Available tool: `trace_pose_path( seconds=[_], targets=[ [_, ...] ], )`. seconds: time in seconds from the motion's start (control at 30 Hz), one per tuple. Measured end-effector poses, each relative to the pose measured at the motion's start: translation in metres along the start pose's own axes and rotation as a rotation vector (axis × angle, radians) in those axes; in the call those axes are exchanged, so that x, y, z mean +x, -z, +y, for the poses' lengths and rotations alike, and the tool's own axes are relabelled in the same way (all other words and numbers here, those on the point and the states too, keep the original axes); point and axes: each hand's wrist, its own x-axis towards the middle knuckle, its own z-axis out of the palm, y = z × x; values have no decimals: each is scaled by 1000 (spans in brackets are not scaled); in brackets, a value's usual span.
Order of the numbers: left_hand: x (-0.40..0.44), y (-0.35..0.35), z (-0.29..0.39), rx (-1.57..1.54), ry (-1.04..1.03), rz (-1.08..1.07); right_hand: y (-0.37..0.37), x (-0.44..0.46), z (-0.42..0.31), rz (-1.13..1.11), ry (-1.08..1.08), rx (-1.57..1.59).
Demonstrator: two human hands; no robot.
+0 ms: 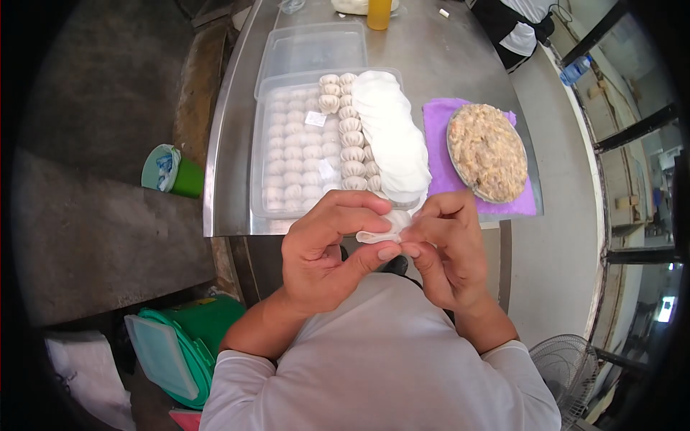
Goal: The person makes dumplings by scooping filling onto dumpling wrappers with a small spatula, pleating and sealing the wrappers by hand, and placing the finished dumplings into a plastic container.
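Note:
A white dumpling (387, 228), partly folded, is pinched in front of my chest just off the table's near edge. My left hand (327, 251) is closed on its left side, thumb below and fingers above. Thumb and fingers of my right hand (449, 248) grip the right edge of its dough. Whatever is inside the dumpling is hidden. Beyond my hands lies an overlapping stack of round dough wrappers (388, 129). Finished pleated dumplings (352, 138) stand in rows beside it. To the right, a heaped bowl of filling (487, 153) rests on a purple cloth (442, 161).
A translucent plastic box (260, 144) of dumplings sits on the steel table (460, 54), its lid (313, 47) behind. An orange-yellow container (379, 13) is at the back. Green bins (190, 179) stand left on the floor; a fan (568, 373) is lower right.

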Motion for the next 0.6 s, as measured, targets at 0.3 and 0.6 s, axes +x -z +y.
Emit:
trace_pose_path(
  seconds=[0.3,0.6],
  targets=[
    [1,-10,3,-68,86,32,-2,-5,-3,29,-74,23],
    [6,-2,0,89,6,-111,1,-2,3,53,-27,4]
  ],
)
